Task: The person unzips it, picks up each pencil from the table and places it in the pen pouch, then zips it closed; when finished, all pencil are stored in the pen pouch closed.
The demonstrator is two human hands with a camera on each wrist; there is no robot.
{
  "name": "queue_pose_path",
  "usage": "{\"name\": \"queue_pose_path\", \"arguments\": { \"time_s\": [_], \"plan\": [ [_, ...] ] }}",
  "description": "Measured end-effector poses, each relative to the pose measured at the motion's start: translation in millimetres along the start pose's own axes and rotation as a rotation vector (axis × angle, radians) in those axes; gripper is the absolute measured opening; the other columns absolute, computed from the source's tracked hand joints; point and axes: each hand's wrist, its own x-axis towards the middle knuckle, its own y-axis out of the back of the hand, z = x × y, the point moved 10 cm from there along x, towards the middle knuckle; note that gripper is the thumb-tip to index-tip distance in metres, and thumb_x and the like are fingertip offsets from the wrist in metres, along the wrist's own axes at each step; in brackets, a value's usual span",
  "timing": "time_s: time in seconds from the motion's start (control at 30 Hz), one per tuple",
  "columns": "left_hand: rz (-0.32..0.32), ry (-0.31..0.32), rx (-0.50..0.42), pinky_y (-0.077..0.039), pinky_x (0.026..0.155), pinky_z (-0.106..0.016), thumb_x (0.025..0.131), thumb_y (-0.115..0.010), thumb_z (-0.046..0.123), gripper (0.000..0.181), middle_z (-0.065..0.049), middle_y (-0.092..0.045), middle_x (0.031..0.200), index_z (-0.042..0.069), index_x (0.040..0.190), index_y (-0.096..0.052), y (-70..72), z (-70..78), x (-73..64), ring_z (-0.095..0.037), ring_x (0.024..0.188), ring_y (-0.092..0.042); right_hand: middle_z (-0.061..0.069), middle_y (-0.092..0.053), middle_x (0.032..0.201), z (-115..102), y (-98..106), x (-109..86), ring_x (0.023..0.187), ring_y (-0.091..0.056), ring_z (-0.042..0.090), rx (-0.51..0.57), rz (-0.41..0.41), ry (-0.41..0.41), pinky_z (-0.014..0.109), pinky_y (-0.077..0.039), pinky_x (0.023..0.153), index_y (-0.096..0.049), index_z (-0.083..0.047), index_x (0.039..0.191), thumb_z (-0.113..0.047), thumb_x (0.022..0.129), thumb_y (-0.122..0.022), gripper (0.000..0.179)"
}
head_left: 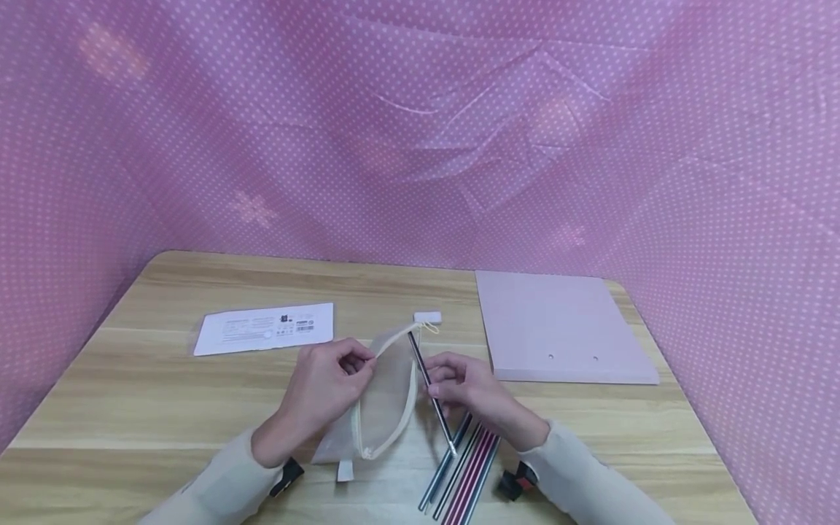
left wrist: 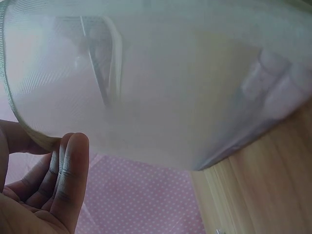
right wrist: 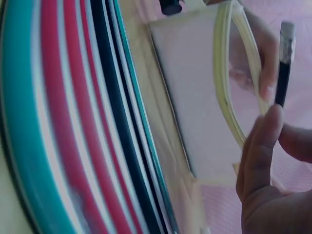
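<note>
A translucent zip pouch (head_left: 387,394) with cream zipper edges stands with its mouth spread open. My left hand (head_left: 331,383) pinches one edge of that mouth between thumb and fingers; in the left wrist view the fingers (left wrist: 73,170) hold the rim. Between the thumb and fingers of my right hand (head_left: 469,386) is a dark pencil (head_left: 429,390), tilted, its silver-ferruled end (right wrist: 286,44) pointing toward me. The pencil's far end is at the pouch's mouth. Beneath the right hand several striped pencils (head_left: 469,474) in teal, red and black lie side by side on the table.
A white printed packet (head_left: 265,328) lies at the left. At the right rests a pale pink folder (head_left: 564,328) with two small holes. A small white block (head_left: 427,317) sits behind the pouch. Pink dotted cloth (head_left: 420,146) surrounds the wooden table (head_left: 164,408).
</note>
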Motion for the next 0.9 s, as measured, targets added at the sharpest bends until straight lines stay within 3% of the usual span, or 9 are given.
{"name": "queue_pose_path", "arguments": {
  "time_s": [0.17, 0.37, 0.6, 0.73, 0.9],
  "plan": [
    [0.011, -0.017, 0.005, -0.054, 0.057, -0.018, 0.081, -0.078, 0.004, 0.005, 0.004, -0.071, 0.068, 0.009, 0.081, -0.077, 0.3, 1.0, -0.1, 0.000, 0.060, -0.060, -0.002, -0.072, 0.095, 0, -5, 2.3, 0.071, -0.066, 0.005, 0.085, 0.049, 0.007, 0.018, -0.055, 0.061, -0.047, 0.013, 0.135, 0.001, 0.092, -0.064, 0.047],
    [0.007, -0.024, -0.005, -0.055, 0.058, -0.018, 0.080, -0.079, 0.004, 0.006, 0.003, -0.072, 0.070, 0.009, 0.082, -0.077, -0.6, 3.8, -1.3, -0.001, 0.061, -0.061, -0.001, -0.073, 0.092, -6, -14, 4.3, 0.066, -0.067, 0.007, 0.092, 0.117, 0.007, 0.022, -0.058, 0.059, -0.049, 0.010, 0.132, 0.001, 0.091, -0.067, 0.046],
    [-0.010, -0.032, -0.025, -0.056, 0.059, -0.018, 0.079, -0.079, 0.005, 0.006, 0.003, -0.073, 0.071, 0.009, 0.083, -0.077, -2.5, 7.6, -2.9, 0.000, 0.063, -0.063, 0.013, -0.074, 0.098, -11, -20, 10.1, 0.067, -0.069, 0.009, 0.048, 0.184, -0.003, 0.026, -0.060, 0.059, -0.054, 0.009, 0.129, 0.004, 0.089, -0.068, 0.042],
    [-0.018, -0.031, -0.038, -0.056, 0.059, -0.018, 0.080, -0.079, 0.005, 0.006, 0.003, -0.074, 0.071, 0.010, 0.083, -0.077, -3.9, 8.3, -3.4, 0.000, 0.063, -0.063, 0.025, -0.072, 0.105, -14, -27, 14.4, 0.067, -0.069, 0.009, 0.038, 0.183, 0.001, 0.026, -0.061, 0.060, -0.055, 0.010, 0.129, 0.005, 0.090, -0.067, 0.041],
    [-0.039, 0.022, -0.055, -0.056, 0.060, -0.018, 0.081, -0.077, 0.005, 0.006, 0.005, -0.073, 0.071, 0.011, 0.084, -0.077, -6.5, 3.1, -4.0, 0.000, 0.064, -0.063, 0.032, -0.067, 0.113, -12, -37, 19.2, 0.074, -0.070, 0.008, 0.045, 0.146, 0.000, 0.026, -0.061, 0.064, -0.054, 0.010, 0.131, 0.005, 0.092, -0.064, 0.041]
  ]
}}
